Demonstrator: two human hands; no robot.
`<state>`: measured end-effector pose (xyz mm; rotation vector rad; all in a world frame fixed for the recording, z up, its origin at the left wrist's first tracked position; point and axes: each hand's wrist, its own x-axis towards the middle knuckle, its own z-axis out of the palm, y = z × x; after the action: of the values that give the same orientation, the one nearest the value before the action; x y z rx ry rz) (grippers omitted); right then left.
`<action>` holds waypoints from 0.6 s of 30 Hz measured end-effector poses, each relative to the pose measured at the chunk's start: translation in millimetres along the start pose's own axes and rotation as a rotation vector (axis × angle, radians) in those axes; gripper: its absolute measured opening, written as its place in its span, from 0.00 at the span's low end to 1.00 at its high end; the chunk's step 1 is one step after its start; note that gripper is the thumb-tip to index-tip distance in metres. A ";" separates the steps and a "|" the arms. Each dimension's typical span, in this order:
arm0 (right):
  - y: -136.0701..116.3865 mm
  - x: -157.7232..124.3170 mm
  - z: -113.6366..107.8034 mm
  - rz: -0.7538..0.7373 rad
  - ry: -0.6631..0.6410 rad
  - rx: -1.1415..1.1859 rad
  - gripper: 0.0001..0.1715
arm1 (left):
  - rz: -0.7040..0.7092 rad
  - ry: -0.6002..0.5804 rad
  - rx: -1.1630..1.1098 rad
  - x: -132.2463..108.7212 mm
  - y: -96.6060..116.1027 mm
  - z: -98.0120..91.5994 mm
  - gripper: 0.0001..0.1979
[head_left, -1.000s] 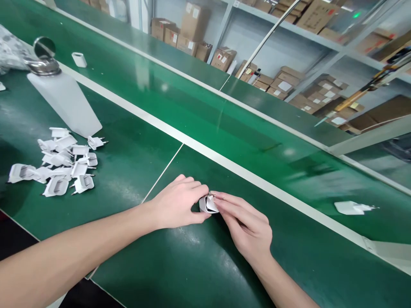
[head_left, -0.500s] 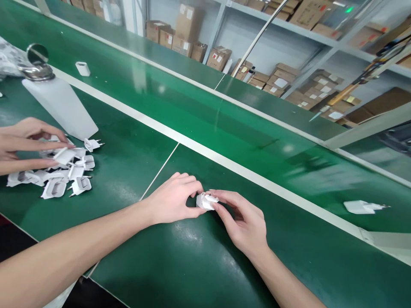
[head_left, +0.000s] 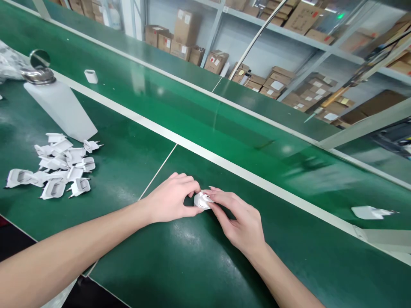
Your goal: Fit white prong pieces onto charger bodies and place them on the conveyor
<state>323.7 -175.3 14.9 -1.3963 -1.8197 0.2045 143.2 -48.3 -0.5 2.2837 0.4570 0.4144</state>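
Above the green table, both hands meet at one small white charger (head_left: 201,202). My left hand (head_left: 171,197) pinches its body between thumb and fingers. From the other side, the thumb and fingertips of my right hand (head_left: 240,218) close on its plug end and partly hide it. A dark seam shows between plug part and body. Off to the left lies a loose heap of white plug heads (head_left: 54,189) with pins, several of them overlapping.
Behind the heap stands a white pump bottle (head_left: 62,107) with a metal top. Past a pale rail (head_left: 144,122) runs a green conveyor belt (head_left: 192,115), bearing a white charger body (head_left: 91,76) and a charger with pins (head_left: 369,212). Shelves with cardboard boxes (head_left: 186,28) stand beyond.
Another person's hand has left the heap of plug heads and is out of view. The pieces on the belt have shifted right. My fingers have closed in slightly on the charger.
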 end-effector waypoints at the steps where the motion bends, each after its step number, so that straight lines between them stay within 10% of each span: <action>1: 0.4 0.3 -0.9 -0.005 -0.014 -0.017 0.19 | 0.000 -0.001 0.000 0.0 -0.1 -0.1 0.15; 18: 5.0 7.0 -6.7 -0.190 -0.140 -0.127 0.20 | 0.008 0.016 0.005 -0.3 0.1 0.3 0.16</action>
<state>331.5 -169.6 20.0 -1.3126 -2.1000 0.0908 143.1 -48.7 -0.7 2.2894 0.4581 0.4360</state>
